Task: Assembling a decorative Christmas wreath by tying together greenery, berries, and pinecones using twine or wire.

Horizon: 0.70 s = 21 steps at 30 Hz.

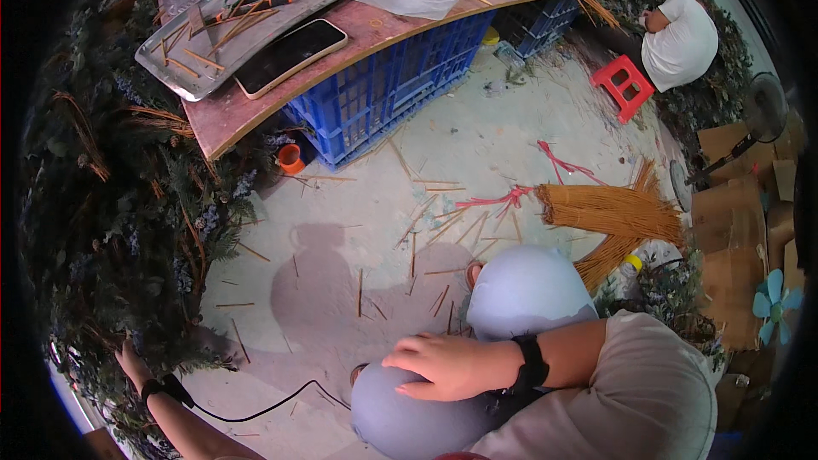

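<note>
At the lower left, my left hand (133, 364) reaches into a big heap of artificial greenery (111, 264) with dark green leaves, bluish sprigs and brown twigs. Its fingers are partly covered by the leaves, so whether they grip a stem does not show. My right hand (447, 366) lies on my knee (417, 417), fingers stretched out and holding nothing. Both wrists wear black bands, and a thin black cable (273, 413) runs from the left one toward my legs.
A low table (375, 30) on blue crates (392, 85) carries a metal tray (192, 60), pliers and a phone (291, 55). Brown stick bundles (609, 211) lie right, with loose sticks across the floor. Beyond are a red stool (625, 89), a person (679, 43), and fans.
</note>
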Motion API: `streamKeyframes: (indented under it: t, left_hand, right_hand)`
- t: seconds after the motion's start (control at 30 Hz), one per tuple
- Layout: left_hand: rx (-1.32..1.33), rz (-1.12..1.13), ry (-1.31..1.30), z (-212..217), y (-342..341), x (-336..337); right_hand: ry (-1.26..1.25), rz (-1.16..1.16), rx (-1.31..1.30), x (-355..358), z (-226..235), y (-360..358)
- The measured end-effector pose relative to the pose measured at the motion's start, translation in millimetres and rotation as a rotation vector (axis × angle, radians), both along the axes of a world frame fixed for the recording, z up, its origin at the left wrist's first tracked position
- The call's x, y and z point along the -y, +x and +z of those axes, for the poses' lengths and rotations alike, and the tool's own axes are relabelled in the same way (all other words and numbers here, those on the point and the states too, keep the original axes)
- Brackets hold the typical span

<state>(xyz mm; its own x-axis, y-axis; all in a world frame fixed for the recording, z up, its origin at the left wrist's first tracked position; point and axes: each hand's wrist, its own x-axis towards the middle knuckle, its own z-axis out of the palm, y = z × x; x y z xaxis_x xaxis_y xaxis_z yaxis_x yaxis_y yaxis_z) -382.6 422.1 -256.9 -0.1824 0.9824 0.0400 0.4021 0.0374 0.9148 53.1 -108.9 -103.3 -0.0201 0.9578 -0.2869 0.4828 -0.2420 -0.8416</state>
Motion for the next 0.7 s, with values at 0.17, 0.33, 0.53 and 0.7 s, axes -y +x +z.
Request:
streamKeyframes:
  t: [0.17, 0.33, 0.53, 0.7]
  left_hand:
    - [-0.313, -0.212, 0.012, -7, 52, 98]
    - [-0.833, -0.208, 0.486, -57, 147, 245]
    - [-0.271, -0.749, -0.227, -47, 237, 381]
    - [-0.002, -0.629, -0.495, -27, 180, 468]
  right_hand:
    - [0.002, 0.026, 0.021, 2, 14, -4]
    - [0.051, 0.127, 0.01, 1, 21, -16]
    - [0.109, 0.149, 0.094, 15, 31, -11]
    - [0.166, 0.112, 0.193, 30, 25, 7]
